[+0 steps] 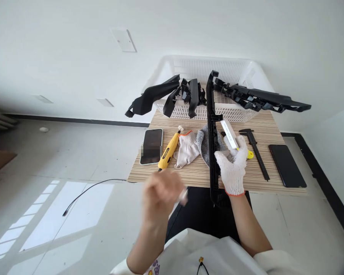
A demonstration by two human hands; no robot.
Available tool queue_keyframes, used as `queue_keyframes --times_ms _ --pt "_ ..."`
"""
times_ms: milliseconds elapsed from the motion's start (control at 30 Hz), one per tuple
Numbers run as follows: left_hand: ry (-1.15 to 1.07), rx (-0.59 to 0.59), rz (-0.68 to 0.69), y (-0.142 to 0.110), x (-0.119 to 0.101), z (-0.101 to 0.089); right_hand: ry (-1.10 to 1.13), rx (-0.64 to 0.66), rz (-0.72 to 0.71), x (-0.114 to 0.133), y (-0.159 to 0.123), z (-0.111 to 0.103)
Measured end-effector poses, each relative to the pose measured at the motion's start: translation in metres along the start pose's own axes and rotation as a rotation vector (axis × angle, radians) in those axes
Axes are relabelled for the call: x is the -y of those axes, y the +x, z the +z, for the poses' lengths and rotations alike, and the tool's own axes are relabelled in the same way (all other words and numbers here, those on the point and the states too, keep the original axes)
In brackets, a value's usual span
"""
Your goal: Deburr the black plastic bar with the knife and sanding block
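My bare left hand (162, 194) is smeared by motion in front of the table. Its fingers look curled, and a small whitish thing shows at their right side, too blurred to name. A white knitted glove with an orange cuff covers my right hand (233, 168). That thumb lies against a long black plastic trim strip (211, 114), and the hand appears to steady it; some fingers are hidden. The strip runs from above the basket toward my lap. Beneath or between the gloved fingers is a white tool with print on it (229, 133) and a yellow end.
A white plastic basket (186, 113) at the wall holds several black plastic parts (157, 95). On the wooden table (140, 174) lie a yellow rotary tool (169, 151), a white glove (188, 149), a grey cloth item (203, 143), a black caliper (258, 154) and two phones (151, 147).
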State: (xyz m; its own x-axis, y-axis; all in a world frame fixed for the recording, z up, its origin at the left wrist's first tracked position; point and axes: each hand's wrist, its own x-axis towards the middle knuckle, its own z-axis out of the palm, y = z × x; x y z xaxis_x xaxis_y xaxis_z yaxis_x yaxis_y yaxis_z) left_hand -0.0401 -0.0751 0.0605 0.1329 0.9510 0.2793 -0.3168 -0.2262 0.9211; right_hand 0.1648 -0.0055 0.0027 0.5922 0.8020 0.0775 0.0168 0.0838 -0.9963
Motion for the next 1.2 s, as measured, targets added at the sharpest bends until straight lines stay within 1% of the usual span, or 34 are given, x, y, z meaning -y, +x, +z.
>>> queue_keyframes --times_ms 33,67,100,133,200,267,333,400,433,500,533,567,600,700,733,800,867,900,967,1000,1033,1067,1100,1133,1167,1200 --pt "0.0 0.014 0.001 0.012 0.023 0.005 -0.005 -0.006 -0.037 -0.001 -0.002 0.001" --pt "0.064 0.049 -0.069 0.021 0.045 0.01 -0.003 -0.009 -0.074 -0.003 -0.005 0.002" --pt "0.158 0.122 -0.194 0.029 0.065 0.016 0.007 -0.003 -0.102 -0.006 -0.007 0.004" --pt "0.234 0.185 -0.265 0.035 0.08 0.022 0.017 0.005 -0.118 -0.008 -0.01 0.005" --pt "0.352 0.244 -0.267 0.042 0.099 0.032 0.022 -0.016 -0.136 -0.012 -0.012 0.006" --pt "0.367 0.271 -0.27 0.045 0.105 0.039 0.045 -0.113 -0.185 -0.014 -0.009 0.003" --pt "0.335 0.27 -0.34 0.047 0.106 0.042 0.104 -0.237 -0.253 -0.014 -0.001 -0.005" --pt "0.329 0.259 -0.403 0.048 0.105 0.041 0.161 -0.292 -0.284 -0.011 0.01 -0.016" --pt "0.351 0.259 -0.411 0.048 0.105 0.041 0.159 -0.271 -0.279 -0.01 0.015 -0.021" --pt "0.422 0.269 -0.397 0.048 0.104 0.04 0.101 -0.126 -0.242 -0.006 0.023 -0.028" --pt "0.456 0.278 -0.396 0.048 0.103 0.039 0.063 -0.039 -0.226 -0.004 0.027 -0.028" --pt "0.483 0.286 -0.4 0.048 0.102 0.04 0.036 0.02 -0.216 -0.002 0.03 -0.027" --pt "0.498 0.292 -0.405 0.048 0.101 0.04 0.024 0.036 -0.211 0.0 0.033 -0.025" --pt "0.483 0.316 -0.418 0.049 0.099 0.043 0.048 -0.055 -0.214 0.004 0.037 -0.017" --pt "0.47 0.327 -0.422 0.049 0.099 0.043 0.047 -0.047 -0.208 0.004 0.036 -0.015" --pt "0.484 0.352 -0.413 0.049 0.096 0.042 0.015 0.04 -0.192 0.004 0.035 -0.015" --pt "0.584 0.371 -0.35 0.051 0.088 0.038 -0.023 0.093 -0.189 0.002 0.034 -0.019" --pt "0.658 0.37 -0.293 0.054 0.08 0.034 -0.036 0.083 -0.199 0.001 0.034 -0.021" --pt "0.78 0.338 -0.144 0.068 0.057 0.027 -0.055 0.046 -0.225 -0.003 0.036 -0.023" --pt "0.825 0.278 -0.047 0.08 0.042 0.025 -0.052 0.038 -0.227 -0.005 0.037 -0.023" --pt "0.879 0.186 0.082 0.094 0.027 0.025 -0.039 0.041 -0.219 -0.007 0.037 -0.022" --pt "0.94 0.134 0.211 0.111 0.011 0.027 -0.022 0.054 -0.203 -0.01 0.038 -0.021" --pt "1.005 0.126 0.301 0.13 -0.003 0.032 -0.006 0.072 -0.184 -0.012 0.038 -0.02" --pt "1.076 0.167 0.375 0.151 -0.015 0.039 0.003 0.09 -0.168 -0.013 0.038 -0.019" --pt "1.161 0.241 0.426 0.171 -0.023 0.048 0.004 0.103 -0.161 -0.014 0.038 -0.018" --pt "1.261 0.345 0.444 0.19 -0.028 0.058 -0.004 0.111 -0.16 -0.014 0.037 -0.018"
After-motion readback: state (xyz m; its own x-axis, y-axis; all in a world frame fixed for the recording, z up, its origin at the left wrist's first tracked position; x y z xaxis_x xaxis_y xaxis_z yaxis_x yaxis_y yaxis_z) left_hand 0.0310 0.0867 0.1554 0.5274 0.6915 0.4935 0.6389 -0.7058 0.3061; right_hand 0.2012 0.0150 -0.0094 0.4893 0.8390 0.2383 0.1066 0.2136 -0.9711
